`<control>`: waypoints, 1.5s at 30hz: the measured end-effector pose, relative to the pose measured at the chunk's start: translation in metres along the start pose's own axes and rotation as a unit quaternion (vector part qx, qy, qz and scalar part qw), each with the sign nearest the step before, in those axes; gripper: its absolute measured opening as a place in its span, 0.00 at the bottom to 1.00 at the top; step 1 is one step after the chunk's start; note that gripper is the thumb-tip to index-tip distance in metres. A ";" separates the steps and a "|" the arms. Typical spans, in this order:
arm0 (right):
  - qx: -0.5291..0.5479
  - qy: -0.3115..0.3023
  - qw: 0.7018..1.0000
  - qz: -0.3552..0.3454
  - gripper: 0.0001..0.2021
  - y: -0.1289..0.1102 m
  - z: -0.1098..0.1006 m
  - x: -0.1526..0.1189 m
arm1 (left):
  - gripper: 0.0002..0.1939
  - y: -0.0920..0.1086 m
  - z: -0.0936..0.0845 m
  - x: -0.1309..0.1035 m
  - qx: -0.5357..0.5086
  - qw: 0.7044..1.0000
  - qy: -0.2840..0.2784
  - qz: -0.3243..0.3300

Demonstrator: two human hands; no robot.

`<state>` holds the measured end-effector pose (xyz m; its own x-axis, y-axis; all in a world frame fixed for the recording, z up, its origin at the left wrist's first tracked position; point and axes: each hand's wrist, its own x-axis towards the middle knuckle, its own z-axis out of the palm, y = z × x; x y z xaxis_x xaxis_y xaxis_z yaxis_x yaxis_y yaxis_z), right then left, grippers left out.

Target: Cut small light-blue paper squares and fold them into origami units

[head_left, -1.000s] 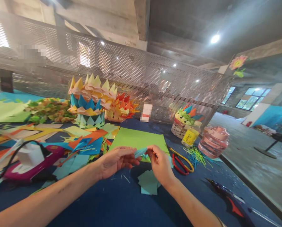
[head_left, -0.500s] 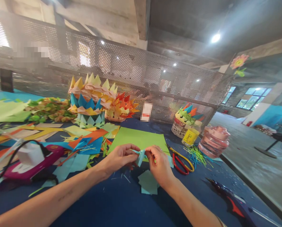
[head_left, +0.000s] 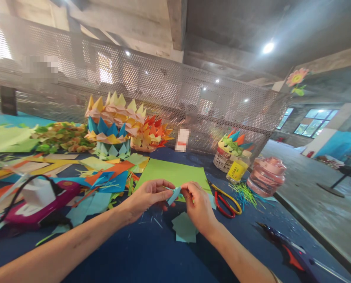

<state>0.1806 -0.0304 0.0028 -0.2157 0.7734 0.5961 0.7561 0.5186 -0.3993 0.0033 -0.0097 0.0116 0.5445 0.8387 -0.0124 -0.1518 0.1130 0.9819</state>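
Note:
A small folded piece of light blue paper (head_left: 174, 195) is held between my two hands above the table. My left hand (head_left: 153, 193) pinches its left side between thumb and fingers. On its other side, the fingertips of my right hand (head_left: 196, 200) are closed on the paper. Some of the piece is hidden by the fingers. Just below lies a small stack of light blue paper squares (head_left: 184, 228), its sheets fanned unevenly. A green paper sheet (head_left: 172, 171) lies flat behind my hands.
Scissors (head_left: 226, 202) with red and yellow handles lie to the right, near cut strips (head_left: 247, 194), a yellow-labelled bottle (head_left: 236, 169) and a pink bottle (head_left: 266, 177). A glue gun (head_left: 290, 245) rests front right. Folded-paper crowns (head_left: 116, 114) stand behind; a magenta device (head_left: 42, 202) sits left.
The light blue paper between my fingers has turned and tilted, showing a narrower folded strip. Both hands stay almost in the same place.

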 end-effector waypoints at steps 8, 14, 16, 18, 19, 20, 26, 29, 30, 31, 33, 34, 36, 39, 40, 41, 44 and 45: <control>0.026 -0.012 1.000 -0.008 0.09 -0.001 0.000 0.000 | 0.15 -0.004 0.001 0.002 -0.004 1.000 -0.010 0.003; 0.020 -0.022 0.999 -0.016 0.09 -0.002 0.000 0.000 | 0.17 -0.003 0.000 0.000 -0.006 0.999 -0.048 -0.016; 0.021 -0.024 0.999 -0.021 0.08 -0.003 0.000 0.000 | 0.17 -0.001 -0.001 -0.001 -0.007 0.999 -0.044 -0.024; 0.028 -0.017 0.999 -0.028 0.07 -0.005 -0.001 -0.001 | 0.16 0.000 -0.001 -0.001 -0.005 0.999 -0.033 -0.023; 0.033 -0.013 0.999 -0.034 0.08 -0.007 -0.002 -0.001 | 0.15 0.000 -0.001 0.000 -0.002 0.999 -0.026 -0.018; 0.035 -0.010 0.998 -0.045 0.12 -0.009 -0.003 -0.002 | 0.14 -0.001 -0.002 0.000 0.002 1.000 -0.018 -0.013; 0.003 -0.039 0.991 -0.130 0.13 -0.016 -0.008 -0.002 | 0.13 -0.003 -0.003 0.003 -0.014 0.999 0.033 0.001; 0.002 -0.031 0.992 -0.119 0.07 -0.013 -0.007 -0.001 | 0.13 -0.002 -0.003 0.003 -0.026 0.998 0.048 0.009; 0.003 -0.026 0.993 -0.113 0.06 -0.012 -0.006 -0.001 | 0.13 -0.002 -0.003 0.003 -0.030 0.998 0.051 0.011; 0.003 -0.022 0.994 -0.108 0.05 -0.010 -0.006 0.000 | 0.13 -0.001 -0.002 0.003 -0.033 0.998 0.053 0.012; 0.003 -0.014 0.995 -0.100 0.04 -0.007 -0.005 0.001 | 0.14 -0.001 -0.002 0.004 -0.039 0.998 0.051 0.015; 0.002 -0.011 0.995 -0.097 0.04 -0.006 -0.005 0.001 | 0.14 -0.001 -0.002 0.004 -0.041 0.998 0.049 0.017; 0.004 -0.010 0.995 -0.095 0.04 -0.005 -0.004 0.001 | 0.14 -0.001 -0.002 0.005 -0.039 0.998 0.046 0.025; 0.008 -0.017 0.995 -0.099 0.05 -0.003 -0.004 0.001 | 0.14 -0.002 -0.003 0.004 -0.038 0.998 0.041 0.037; 0.007 -0.020 0.995 -0.100 0.05 -0.003 -0.005 0.002 | 0.15 -0.002 -0.003 0.004 -0.040 0.998 0.039 0.038; 0.005 -0.020 0.995 -0.101 0.05 -0.003 -0.005 0.002 | 0.15 -0.002 -0.003 0.004 -0.042 0.998 0.037 0.038; 0.002 -0.016 0.995 -0.100 0.04 -0.004 -0.005 0.002 | 0.17 -0.004 -0.004 0.005 -0.036 0.998 0.038 0.038; 0.002 -0.015 0.995 -0.099 0.03 -0.004 -0.005 0.002 | 0.17 -0.005 -0.004 0.006 -0.030 0.998 0.040 0.041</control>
<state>0.1799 -0.0323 0.0089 -0.3783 0.6664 0.6425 0.6947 0.6631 -0.2788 0.0039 -0.0036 0.0055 0.4616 0.8856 0.0503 -0.2442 0.0723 0.9670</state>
